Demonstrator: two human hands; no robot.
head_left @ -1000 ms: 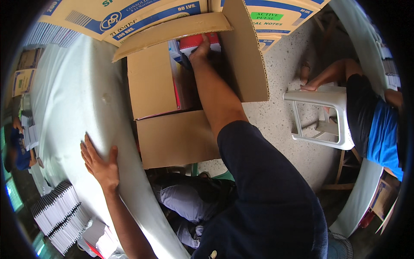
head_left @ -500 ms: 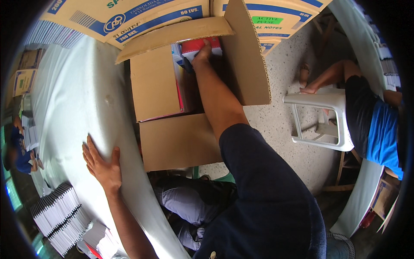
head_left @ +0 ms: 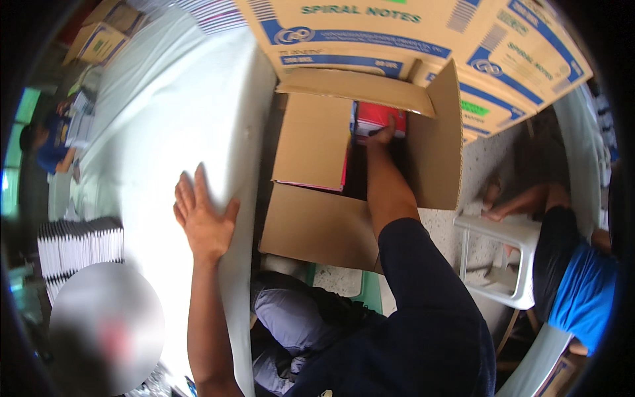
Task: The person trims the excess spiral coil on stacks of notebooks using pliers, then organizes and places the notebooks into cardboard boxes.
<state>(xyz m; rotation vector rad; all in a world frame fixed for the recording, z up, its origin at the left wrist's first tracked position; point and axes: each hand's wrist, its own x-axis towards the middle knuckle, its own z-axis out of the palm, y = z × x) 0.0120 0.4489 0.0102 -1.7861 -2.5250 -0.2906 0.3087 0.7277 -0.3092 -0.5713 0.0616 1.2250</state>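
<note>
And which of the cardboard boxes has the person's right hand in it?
The open, plain-brown box beside the white-covered table: the right hand is on a red-covered stack inside. The printed boxes behind it have no hand in them.

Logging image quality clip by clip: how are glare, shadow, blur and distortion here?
Head view, left: the white table cover is washed out around the left hand; head view, centre: the open carton is dark inside, near the right hand; head view, lower left: a round blurred patch hides what lies there; head view, rim: edges curve, corners go black.
</note>
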